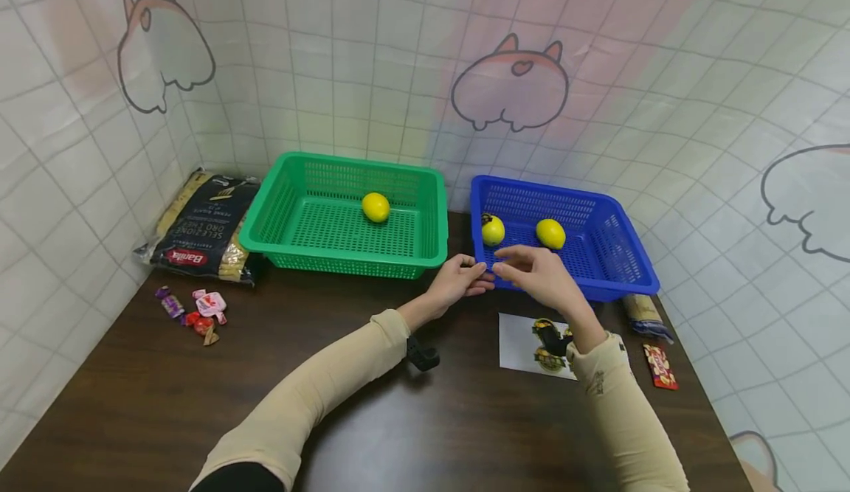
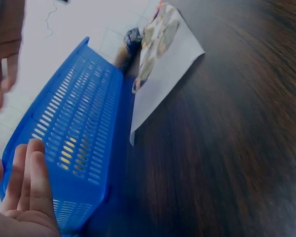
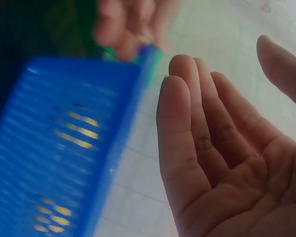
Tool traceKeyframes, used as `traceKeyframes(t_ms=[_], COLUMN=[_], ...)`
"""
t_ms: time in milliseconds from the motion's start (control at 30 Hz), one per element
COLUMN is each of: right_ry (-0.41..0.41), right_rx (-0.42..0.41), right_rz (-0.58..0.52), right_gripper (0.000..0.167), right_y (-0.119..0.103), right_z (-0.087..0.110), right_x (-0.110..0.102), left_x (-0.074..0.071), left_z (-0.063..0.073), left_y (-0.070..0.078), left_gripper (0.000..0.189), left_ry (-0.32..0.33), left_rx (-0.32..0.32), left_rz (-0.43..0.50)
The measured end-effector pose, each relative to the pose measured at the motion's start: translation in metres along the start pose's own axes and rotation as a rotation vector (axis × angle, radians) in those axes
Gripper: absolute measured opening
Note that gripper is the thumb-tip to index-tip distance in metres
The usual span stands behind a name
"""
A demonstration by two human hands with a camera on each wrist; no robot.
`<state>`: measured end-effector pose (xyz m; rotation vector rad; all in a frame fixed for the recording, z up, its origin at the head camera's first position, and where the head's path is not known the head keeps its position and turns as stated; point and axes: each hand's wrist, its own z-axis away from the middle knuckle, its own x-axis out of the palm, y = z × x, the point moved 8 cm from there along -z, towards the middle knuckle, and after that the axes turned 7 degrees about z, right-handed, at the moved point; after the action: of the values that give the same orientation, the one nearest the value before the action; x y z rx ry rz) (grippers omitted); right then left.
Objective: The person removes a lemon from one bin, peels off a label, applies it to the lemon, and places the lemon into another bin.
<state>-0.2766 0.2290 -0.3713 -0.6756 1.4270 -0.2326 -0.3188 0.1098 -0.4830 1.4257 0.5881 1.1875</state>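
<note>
My left hand (image 1: 458, 284) is at the near left corner of the blue plastic basket (image 1: 624, 278). In the left wrist view its fingers (image 2: 33, 182) lie fairly straight along the basket's outer wall, the thumb apart near the rim. Over the front rim hovers my right hand (image 1: 541, 278), fingers loosely bent; its palm shows bare in the right wrist view. Inside the blue basket are two yellow, lemon-like fruits: one (image 1: 493, 232) with a dark patch on top, by the left wall, and another (image 1: 550, 234) further right.
Left of it stands a green basket (image 1: 345, 256) holding one yellow fruit (image 1: 375, 207). A pasta bag (image 1: 206, 219) and several wrapped candies (image 1: 209, 305) lie at far left. Before the blue basket lies a printed white sheet (image 1: 518, 344); rightward are a small bag (image 1: 645, 316) and red packet (image 1: 660, 366).
</note>
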Motion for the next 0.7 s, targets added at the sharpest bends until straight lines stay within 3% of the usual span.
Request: traceKeyframes(t_ms=[133,467,700], right_ry=[-0.023,-0.021,-0.059], right_rx=[0.003,0.028,0.025], right_rz=[-0.048,-0.090,-0.186], right_gripper=[0.044,0.035,0.033], right_y=[0.012,0.024,0.022], right_z=[0.012,0.029,0.032], right_x=[0.027,0.076,0.095], left_x=[-0.001,-0.004,-0.014], left_z=[0.008,0.033,0.053], left_y=[-0.002,-0.007,-0.009], left_gripper=[0.026,0.027,0.026], left_ry=[-0.044,-0.199,-0.233], left_rx=[0.002,0.056,0.061], left_rz=[-0.082,-0.542,-0.670])
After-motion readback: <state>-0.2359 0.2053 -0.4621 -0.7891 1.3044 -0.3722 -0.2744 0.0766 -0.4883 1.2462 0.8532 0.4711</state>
